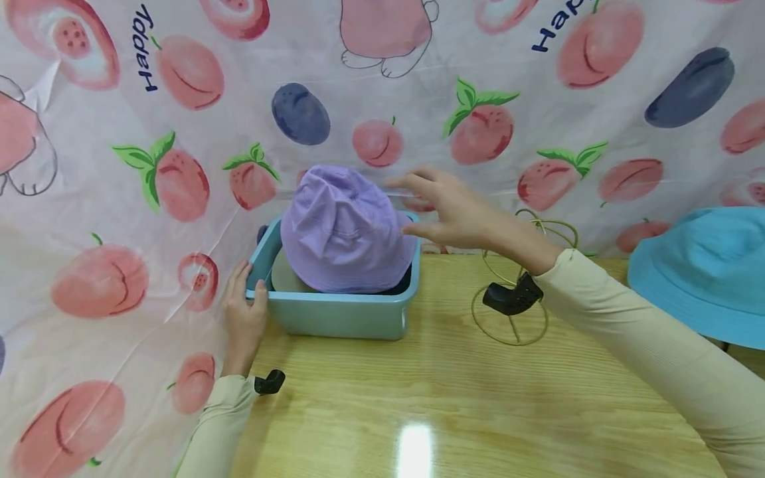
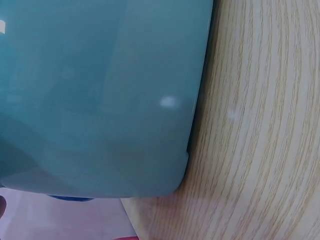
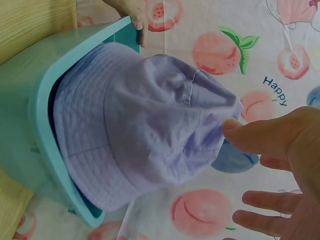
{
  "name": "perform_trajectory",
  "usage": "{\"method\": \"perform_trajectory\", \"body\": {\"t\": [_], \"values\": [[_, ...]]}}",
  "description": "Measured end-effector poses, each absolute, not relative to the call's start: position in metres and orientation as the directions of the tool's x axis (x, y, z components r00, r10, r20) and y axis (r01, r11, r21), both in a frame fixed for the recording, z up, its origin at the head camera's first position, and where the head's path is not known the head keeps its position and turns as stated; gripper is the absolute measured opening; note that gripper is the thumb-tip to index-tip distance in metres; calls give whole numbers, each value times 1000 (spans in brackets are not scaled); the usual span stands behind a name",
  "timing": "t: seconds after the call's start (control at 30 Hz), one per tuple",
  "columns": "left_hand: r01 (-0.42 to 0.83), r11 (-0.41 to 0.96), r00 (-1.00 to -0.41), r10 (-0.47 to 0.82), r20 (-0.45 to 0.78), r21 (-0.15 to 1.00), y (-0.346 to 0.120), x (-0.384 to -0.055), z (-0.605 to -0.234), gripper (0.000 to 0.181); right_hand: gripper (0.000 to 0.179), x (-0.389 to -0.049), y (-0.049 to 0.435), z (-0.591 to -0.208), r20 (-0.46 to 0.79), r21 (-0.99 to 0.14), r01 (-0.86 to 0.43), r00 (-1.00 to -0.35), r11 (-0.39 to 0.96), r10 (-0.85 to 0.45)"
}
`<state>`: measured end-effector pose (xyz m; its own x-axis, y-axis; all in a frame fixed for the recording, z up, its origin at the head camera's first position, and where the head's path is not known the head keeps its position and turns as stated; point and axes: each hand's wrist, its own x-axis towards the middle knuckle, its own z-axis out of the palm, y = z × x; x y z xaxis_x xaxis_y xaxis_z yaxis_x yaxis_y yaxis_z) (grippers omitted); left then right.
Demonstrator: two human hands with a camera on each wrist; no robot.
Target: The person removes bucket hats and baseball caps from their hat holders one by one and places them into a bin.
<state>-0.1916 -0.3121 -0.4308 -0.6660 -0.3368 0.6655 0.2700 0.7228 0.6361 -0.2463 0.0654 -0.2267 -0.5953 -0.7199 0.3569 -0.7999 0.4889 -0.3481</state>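
A purple bucket hat (image 1: 346,232) sits crown up in a blue-green plastic bin (image 1: 340,317), its brim over a beige item (image 1: 289,273) that shows at the left inside. My left hand (image 1: 245,318) rests on the bin's left front corner, fingers over the rim and thumb at the front. To the right of the hat my right hand (image 1: 448,206) hovers with its fingers spread, holding nothing. In the right wrist view the thumb (image 3: 240,131) overlaps the hat's crown (image 3: 175,115). The left wrist view is mostly filled by the bin's wall (image 2: 100,100).
A gold wire stand (image 1: 510,342) stands on the wooden table (image 1: 478,405), partly behind my right forearm. At the far right is a light blue bucket hat (image 1: 705,272). Fruit-print cloth (image 1: 412,99) hangs behind the table and on the left.
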Motion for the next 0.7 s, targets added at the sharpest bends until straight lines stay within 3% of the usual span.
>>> {"method": "perform_trajectory", "body": {"t": [0.27, 0.7], "values": [[325, 727, -602, -334, 725, 605, -310, -194, -431, 41, 55, -244, 85, -228, 397, -298, -806, -592, 512, -701], [334, 738, -586, -325, 742, 587, -308, -193, -433, 42, 53, -237, 120, -226, 375, -266, -770, -637, 580, -674]]}}
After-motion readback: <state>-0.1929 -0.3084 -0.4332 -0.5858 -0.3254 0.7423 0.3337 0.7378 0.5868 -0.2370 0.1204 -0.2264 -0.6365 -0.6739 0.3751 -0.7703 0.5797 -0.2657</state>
